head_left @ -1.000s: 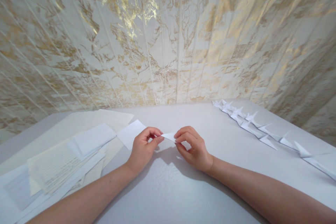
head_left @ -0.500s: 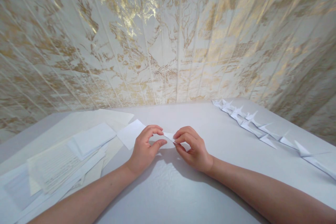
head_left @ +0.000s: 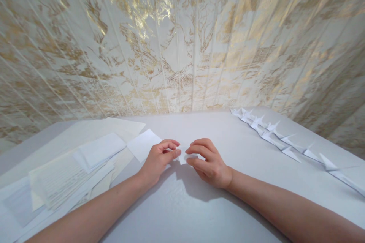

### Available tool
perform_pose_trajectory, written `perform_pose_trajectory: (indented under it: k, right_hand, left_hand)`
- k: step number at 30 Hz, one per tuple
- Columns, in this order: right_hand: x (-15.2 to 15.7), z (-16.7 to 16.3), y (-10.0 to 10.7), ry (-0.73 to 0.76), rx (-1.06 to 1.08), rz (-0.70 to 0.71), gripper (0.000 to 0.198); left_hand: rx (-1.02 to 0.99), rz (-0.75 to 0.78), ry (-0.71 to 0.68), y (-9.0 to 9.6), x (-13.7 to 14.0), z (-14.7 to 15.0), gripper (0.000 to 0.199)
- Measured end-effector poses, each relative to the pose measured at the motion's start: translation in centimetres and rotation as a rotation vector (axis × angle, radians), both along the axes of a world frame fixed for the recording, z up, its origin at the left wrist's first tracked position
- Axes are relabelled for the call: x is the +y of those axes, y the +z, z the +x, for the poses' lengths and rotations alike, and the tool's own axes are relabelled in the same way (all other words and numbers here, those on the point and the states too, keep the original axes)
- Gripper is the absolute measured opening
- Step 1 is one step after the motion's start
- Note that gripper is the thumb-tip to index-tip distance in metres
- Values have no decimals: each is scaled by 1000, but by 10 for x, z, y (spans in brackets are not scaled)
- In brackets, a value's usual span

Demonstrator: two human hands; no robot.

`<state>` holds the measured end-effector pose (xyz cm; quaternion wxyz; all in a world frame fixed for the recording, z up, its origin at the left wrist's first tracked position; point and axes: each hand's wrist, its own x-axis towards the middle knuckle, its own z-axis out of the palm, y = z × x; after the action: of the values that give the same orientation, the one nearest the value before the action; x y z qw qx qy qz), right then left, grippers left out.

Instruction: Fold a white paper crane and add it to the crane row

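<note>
A small piece of folded white paper (head_left: 183, 157) is held up between my hands, just above the table. My left hand (head_left: 158, 158) pinches its left side between thumb and fingers. My right hand (head_left: 209, 161) curls round the right side, fingers bent over it and thumb beneath. A bit of white shows in the gap between those fingers. Much of the paper is covered by my fingers, so its exact folded form cannot be made out.
A square white sheet (head_left: 145, 145) lies left of my left hand. Further left is a spread of papers (head_left: 62, 182), some with printed lines. Rows of folded paper cranes (head_left: 268, 134) stand along the right of the white table (head_left: 182, 212). A gold-patterned curtain (head_left: 182, 45) hangs behind.
The folded paper has turned so that a broader face shows, lower down. My left thumb and fingers have closed on its left side, and the right-hand fingers have shifted and loosened slightly.
</note>
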<state>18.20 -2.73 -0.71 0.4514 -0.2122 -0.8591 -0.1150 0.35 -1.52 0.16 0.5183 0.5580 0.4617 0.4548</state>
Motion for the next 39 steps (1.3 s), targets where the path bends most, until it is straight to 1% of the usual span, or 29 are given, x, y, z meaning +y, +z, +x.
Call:
perform_pose_trajectory:
  k: [2,4,6,7,9,12,14,16,18,20,22,24,26,28,30,32,34,35,37,39]
  right_hand:
    - [0,0,0,-43,8,-49,17]
    - [1,0,-2,-68,55,-133,9]
    - [3,-1,-5,-54,133,-234,23]
    - [4,-2,-7,-42,178,-287,28]
    - [7,-3,-11,-27,256,-379,32]
    - [9,-5,-15,-5,296,-421,28]
    - [9,-6,-15,24,290,-418,22]
    - [7,-6,-13,42,305,-447,14]
    - [6,-7,-12,37,356,-530,7]
    - [5,-9,-12,25,437,-660,7]
    - [5,-11,-12,47,540,-834,9]
    - [6,-13,-12,101,649,-1031,11]
    - [6,-15,-12,147,739,-1198,13]
    - [7,-16,-12,164,797,-1292,16]
    - [7,-16,-11,173,830,-1338,19]
    - [8,-15,-11,198,833,-1370,20]
    - [8,-14,-13,221,811,-1392,22]
    - [8,-14,-14,228,797,-1393,26]
    - [8,-14,-16,224,765,-1347,39]
    - [8,-13,-18,209,729,-1205,42]
  left_hand:
    - [-9,2,23,1,0,0,17]
    - [-3,34,59,2,1,-1,16]
    - [31,103,86,2,3,-3,16]
    - [66,162,93,1,4,-5,15]
    - [174,322,89,1,5,-7,13]
    - [337,550,43,1,3,-10,10]
    - [411,636,4,0,0,-11,11]
    - [459,672,-31,-2,-2,-11,12]
    - [476,681,-60,-5,-2,-10,10]
    - [482,685,-80,-8,-2,-9,6]
    - [508,696,-96,-9,-1,-8,12]
    - [558,718,-109,-9,-1,-8,18]
    - [599,750,-112,-9,-1,-9,14]
    - [618,775,-103,-9,0,-10,10]
    - [616,772,-87,-9,0,-10,10]
    - [583,734,-65,-10,2,-10,10]
    - [521,651,-31,-10,4,-9,8]
    - [485,597,-13,-9,5,-9,8]
    - [410,478,19,-8,7,-8,11]
    - [329,352,35,-6,8,-7,15]
